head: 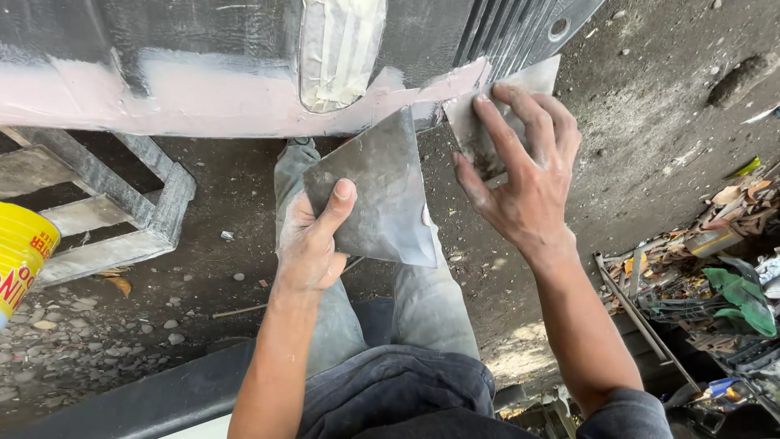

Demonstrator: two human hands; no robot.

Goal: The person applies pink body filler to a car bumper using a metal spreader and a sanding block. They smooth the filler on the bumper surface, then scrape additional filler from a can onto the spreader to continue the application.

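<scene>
— What have your hands got?

— My left hand point(309, 244) is clamped on a flat grey metal plate point(375, 193), thumb across its face, held over my knee. My right hand point(520, 175) presses a smaller grey spreader blade point(520, 85) with spread fingers against the lower edge of the dark body panel point(203, 41).

— And around there?

— A pink filler band point(162, 102) runs along that edge, below a taped-over light opening point(341, 49). A yellow bucket point(20, 252) stands on the dirt floor point(244, 187), far left.
</scene>
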